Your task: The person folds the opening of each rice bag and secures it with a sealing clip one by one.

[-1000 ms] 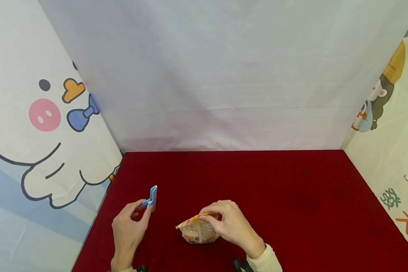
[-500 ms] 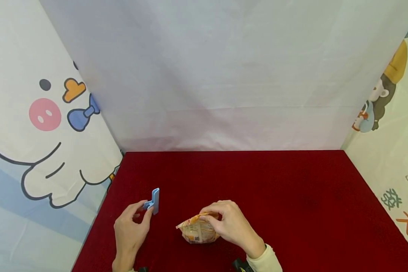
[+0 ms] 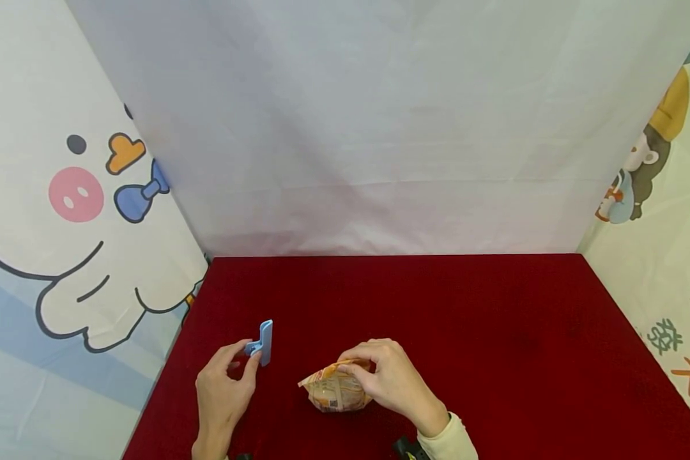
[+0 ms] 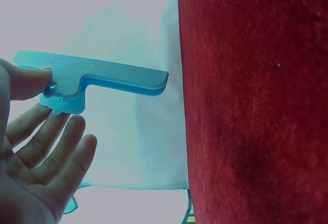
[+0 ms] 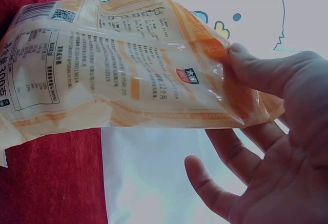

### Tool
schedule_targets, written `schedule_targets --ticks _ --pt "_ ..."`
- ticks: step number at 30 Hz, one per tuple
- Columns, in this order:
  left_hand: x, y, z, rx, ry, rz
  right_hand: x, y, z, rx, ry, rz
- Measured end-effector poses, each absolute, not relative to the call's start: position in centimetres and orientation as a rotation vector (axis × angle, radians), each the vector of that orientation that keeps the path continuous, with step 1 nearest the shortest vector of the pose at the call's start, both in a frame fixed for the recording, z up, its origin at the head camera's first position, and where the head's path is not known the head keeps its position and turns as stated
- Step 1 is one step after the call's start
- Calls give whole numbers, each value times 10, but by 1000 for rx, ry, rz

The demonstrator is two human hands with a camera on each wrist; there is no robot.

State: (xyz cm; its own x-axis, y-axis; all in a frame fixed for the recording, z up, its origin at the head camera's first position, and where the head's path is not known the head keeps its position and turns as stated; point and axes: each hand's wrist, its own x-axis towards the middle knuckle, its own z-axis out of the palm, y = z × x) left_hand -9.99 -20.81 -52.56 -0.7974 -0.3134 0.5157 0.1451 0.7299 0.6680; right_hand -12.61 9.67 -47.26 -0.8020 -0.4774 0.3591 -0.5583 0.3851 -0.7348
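Observation:
A light-blue bag clip (image 3: pixel 266 343) is pinched by its grip tabs between the thumb and fingers of my left hand (image 3: pixel 224 390), left of the bag. In the left wrist view the clip's (image 4: pixel 118 74) long bar points away from the hand, and its two bars lie close together. My right hand (image 3: pixel 391 377) pinches the top edge of an orange-and-cream plastic food bag (image 3: pixel 336 391). The right wrist view shows the bag's (image 5: pixel 102 75) printed back with a barcode and small text, thumb on the near face and fingers behind the top edge.
Dark red cloth (image 3: pixel 466 319) covers the table. A pale curtain (image 3: pixel 379 128) rises along the back edge, and printed cloths with cartoon figures hang at the left (image 3: pixel 46 287) and right (image 3: pixel 655 268) sides.
My left hand has moved slightly right and toward me with the clip, closer to the bag, and the clip's bar has turned a little more upright. The right hand and bag have stayed in place.

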Motion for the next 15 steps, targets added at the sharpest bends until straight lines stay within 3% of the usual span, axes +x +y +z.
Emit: schedule_targets --ticks 15 --pt "-96 -199 -523 43 -2297 -943 -128 97 -474 951 -2556 1417"
